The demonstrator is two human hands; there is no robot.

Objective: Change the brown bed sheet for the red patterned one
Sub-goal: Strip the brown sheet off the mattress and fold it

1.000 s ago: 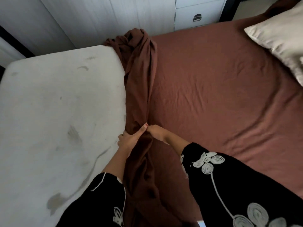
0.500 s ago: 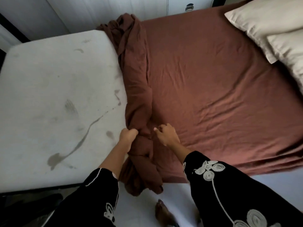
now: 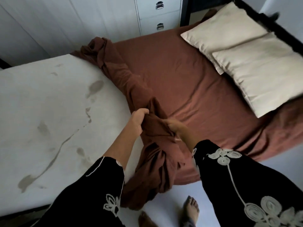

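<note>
The brown bed sheet (image 3: 185,82) covers the right half of the bed; its peeled-back part is bunched into a thick roll running across the mattress from the far edge to the near edge. My left hand (image 3: 138,119) grips the left side of that roll, fingers curled into the cloth. My right hand (image 3: 176,126) grips the roll's right side, close to the left hand. The roll's lower end hangs off the near edge toward the floor. The bare white mattress (image 3: 49,115), stained, lies uncovered on the left. No red patterned sheet is in view.
Two cream pillows (image 3: 255,63) lie on the brown sheet at the right. A white chest of drawers (image 3: 159,15) and white panelled wall stand behind the bed. My bare feet (image 3: 191,210) are on the pale floor at the near edge.
The view has drawn back and swung right, bringing both pillows in. Both hands stay on the bunched roll, now gripping it more tightly, with more cloth gathered and hanging toward the floor.
</note>
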